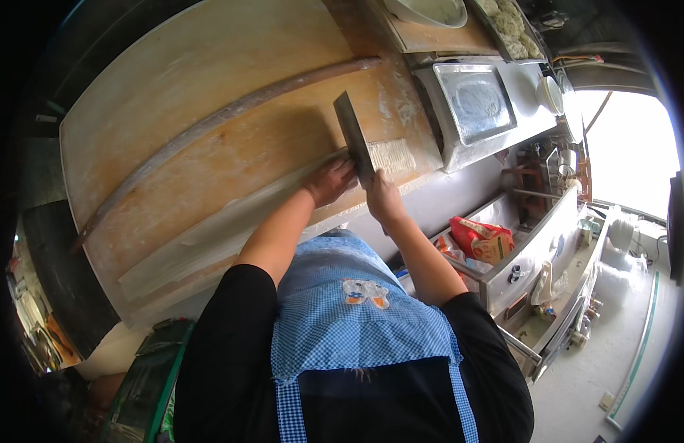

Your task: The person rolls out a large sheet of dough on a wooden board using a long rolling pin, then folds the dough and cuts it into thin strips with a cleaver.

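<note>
My right hand grips the handle of a cleaver, its broad blade standing across a long folded strip of dough. Just left of the blade, my left hand rests on the dough with its fingers close to the metal. Right of the cleaver lies a row of thin cut noodles, side by side on the wooden board. Behind my hands a long wooden rolling pin, which looks bent by the lens, lies across the board. The cleaver's lower edge is partly hidden.
A metal tray sits on a white surface to the right, near a white bowl. Further back are a large bowl and a tray of noodle bundles. An open drawer at the right holds a red bag.
</note>
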### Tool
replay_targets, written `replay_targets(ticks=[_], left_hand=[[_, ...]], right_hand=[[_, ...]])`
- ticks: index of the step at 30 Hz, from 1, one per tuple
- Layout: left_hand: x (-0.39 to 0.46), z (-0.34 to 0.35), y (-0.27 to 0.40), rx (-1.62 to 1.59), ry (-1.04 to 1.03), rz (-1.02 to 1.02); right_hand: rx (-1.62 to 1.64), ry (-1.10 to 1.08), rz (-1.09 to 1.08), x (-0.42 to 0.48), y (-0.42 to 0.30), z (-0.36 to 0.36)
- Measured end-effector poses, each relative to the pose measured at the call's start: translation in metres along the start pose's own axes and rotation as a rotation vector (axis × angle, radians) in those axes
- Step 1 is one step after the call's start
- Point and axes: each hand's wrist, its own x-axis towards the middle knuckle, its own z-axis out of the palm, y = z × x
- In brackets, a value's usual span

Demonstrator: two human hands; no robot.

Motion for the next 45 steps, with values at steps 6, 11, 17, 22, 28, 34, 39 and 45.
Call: replay_targets(ticks=[6, 11, 17, 22, 28, 34, 39, 45], left_hand=[[0.000, 0.009, -0.003, -0.022, 0.096, 0.024], [-0.003, 0.004, -0.001, 0.029, 0.057, 0.046], [-0.004, 0.002, -0.001, 0.088, 0.036, 0.047], [-0.008, 0.002, 0.000, 0.056, 0.042, 0.026], [-0.012, 0.000, -0.002, 0.031, -0.071, -0.034], [-0.011, -0.007, 0.005, 0.039, 0.074, -0.003], [-0.015, -0.011, 0.005, 0.147, 0.033, 0.003], [-0.015, -0.003, -0.001, 0.086, 0.070, 0.008]], right_hand=[[-0.114, -0.098, 0.126, -0.038, -0.005, 0.003], [-0.065, 0.023, 0.040, 0.007, -0.009, 0.015], [-0.095, -0.115, 0.128, -0.052, -0.011, -0.005], [-0.027, -0.028, 0.079, -0.004, -0.012, 0.016], [-0.011, -0.159, 0.134, -0.056, -0.023, -0.019], [0.078, -0.038, 0.037, -0.013, -0.024, 0.017], [0.075, -0.097, 0.038, -0.022, -0.021, -0.007], [0.005, -0.127, 0.076, -0.036, -0.024, 0.009]])
